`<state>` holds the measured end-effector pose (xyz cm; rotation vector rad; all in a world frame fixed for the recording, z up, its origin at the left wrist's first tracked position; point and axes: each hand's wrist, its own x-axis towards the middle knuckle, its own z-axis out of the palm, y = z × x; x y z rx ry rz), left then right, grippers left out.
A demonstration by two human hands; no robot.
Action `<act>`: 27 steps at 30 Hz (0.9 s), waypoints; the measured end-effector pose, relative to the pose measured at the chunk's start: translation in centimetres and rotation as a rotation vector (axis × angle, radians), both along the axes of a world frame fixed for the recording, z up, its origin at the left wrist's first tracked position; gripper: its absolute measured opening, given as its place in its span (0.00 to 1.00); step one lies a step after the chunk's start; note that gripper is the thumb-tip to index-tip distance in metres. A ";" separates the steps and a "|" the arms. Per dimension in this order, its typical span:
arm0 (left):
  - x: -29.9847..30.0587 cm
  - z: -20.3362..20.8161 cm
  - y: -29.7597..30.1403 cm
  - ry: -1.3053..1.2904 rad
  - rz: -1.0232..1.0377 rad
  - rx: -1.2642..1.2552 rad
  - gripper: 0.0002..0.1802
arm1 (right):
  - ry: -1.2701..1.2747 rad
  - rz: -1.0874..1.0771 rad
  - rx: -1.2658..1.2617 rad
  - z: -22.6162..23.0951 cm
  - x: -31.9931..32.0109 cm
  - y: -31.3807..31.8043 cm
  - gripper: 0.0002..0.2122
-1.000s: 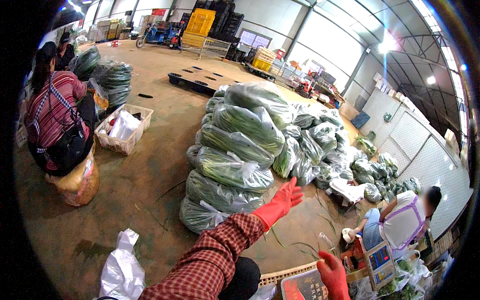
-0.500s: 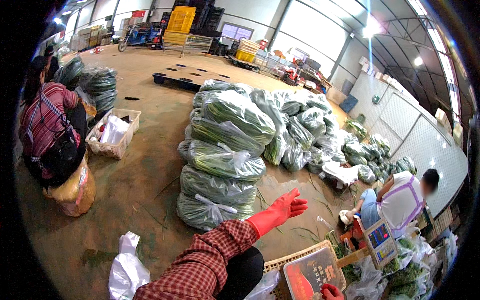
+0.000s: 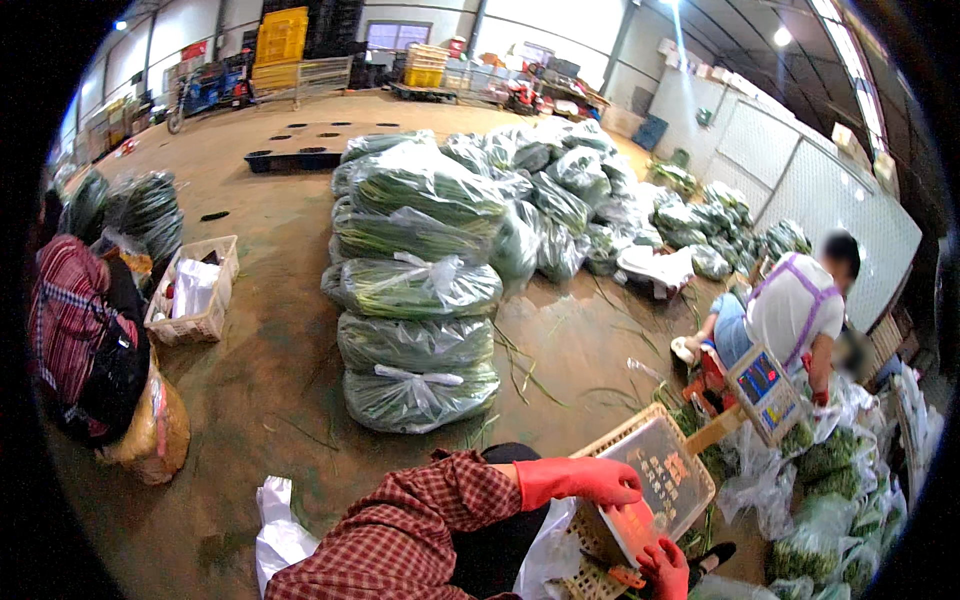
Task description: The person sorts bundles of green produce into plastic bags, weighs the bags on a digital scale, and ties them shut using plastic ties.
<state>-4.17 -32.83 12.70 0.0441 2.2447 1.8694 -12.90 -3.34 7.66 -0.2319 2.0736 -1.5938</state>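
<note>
My left hand (image 3: 588, 482), in a red rubber glove, reaches over the flat platform (image 3: 675, 480) of a weighing scale. Its fingers are curled together, and whatever they may hold is hidden. Near the platform's front corner is my right hand (image 3: 664, 570), also red-gloved, with its fingers apart. A small orange piece (image 3: 628, 577) shows beside its fingertips; I cannot tell whether they touch. The platform rests over a tan plastic basket (image 3: 625, 432). A post at its right carries the scale's display (image 3: 762, 392). White plastic film (image 3: 548, 555) hangs beside the basket, below my left forearm.
Clear bags of long green vegetables (image 3: 420, 285) form a tall stack ahead, with more bags behind. A person in white (image 3: 795, 310) sits at right by bagged greens (image 3: 815, 500). Another person (image 3: 75, 320) sits at left near a crate (image 3: 200, 325). A white bag (image 3: 280, 530) lies at lower left.
My left hand has come down from beside the bag stack to the scale platform, its spread fingers now curled. My right hand shows more fully. The view has shifted; the person in white reaches toward the greens.
</note>
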 end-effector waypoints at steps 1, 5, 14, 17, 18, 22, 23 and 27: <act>-0.5 -1.0 0.4 0.099 -0.049 -0.192 0.25 | -0.063 -0.048 -0.034 -0.8 0.3 0.8 0.21; -1.5 -2.4 2.5 0.281 -0.240 -0.557 0.28 | -0.149 -0.020 -0.092 0.2 0.7 4.5 0.20; 3.6 0.0 4.0 0.369 -0.372 -0.533 0.16 | -0.122 0.328 -0.038 11.6 7.1 -2.3 0.14; 2.5 0.6 6.1 0.215 -0.463 -0.724 0.16 | -0.179 0.390 -0.084 9.4 6.7 -3.0 0.12; 2.0 -0.5 6.9 0.203 -0.500 -0.772 0.15 | -0.161 0.350 -0.044 7.7 6.3 -2.4 0.12; 1.9 -6.3 5.5 0.284 -0.516 -0.726 0.16 | 0.435 0.783 0.010 9.3 1.3 -2.9 0.15; 1.1 -6.8 4.9 0.213 -0.557 -0.767 0.17 | 0.488 0.819 -0.005 9.1 -0.3 -3.4 0.16; -2.0 -3.6 2.5 -0.258 -0.562 -0.673 0.19 | 0.472 0.647 0.338 5.3 -3.8 -3.6 0.16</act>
